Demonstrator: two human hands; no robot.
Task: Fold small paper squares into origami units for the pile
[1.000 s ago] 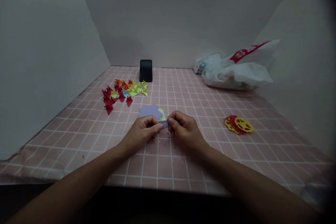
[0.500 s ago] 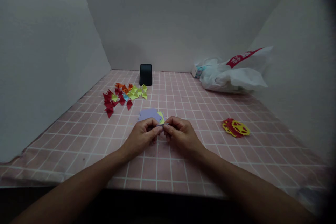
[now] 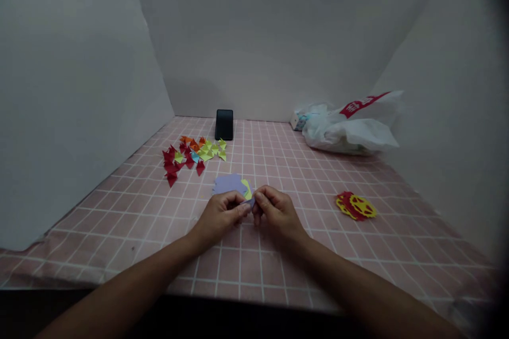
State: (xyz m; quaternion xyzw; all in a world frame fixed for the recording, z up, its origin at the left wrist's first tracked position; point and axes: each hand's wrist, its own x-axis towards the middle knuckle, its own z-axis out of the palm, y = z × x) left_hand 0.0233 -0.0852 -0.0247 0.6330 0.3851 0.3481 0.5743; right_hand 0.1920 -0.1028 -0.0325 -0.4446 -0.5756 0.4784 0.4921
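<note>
A small piece of purple paper [image 3: 249, 202] is pinched between my two hands, near the middle of the table. My left hand [image 3: 225, 214] grips its left side between thumb and fingers. At its right end, my right hand [image 3: 276, 212] closes on it with thumb and forefinger. Just beyond the hands lie flat purple paper sheets [image 3: 229, 184] with a yellow-green paper piece [image 3: 247, 188] beside them. Fingers cover much of the held paper, so its full shape is hidden.
Folded red, orange, yellow and blue paper pieces [image 3: 191, 156] lie at the left. Behind them leans a black phone [image 3: 224, 124]. Red and yellow cut-out discs [image 3: 356, 206] rest to the right. A white plastic bag [image 3: 350, 130] and a small box [image 3: 297, 120] stand at the back right.
The purple paper has tilted and now shows its flat face, where before only a thin edge showed. My right hand has turned slightly. The whole view has shifted, with things appearing lower.
</note>
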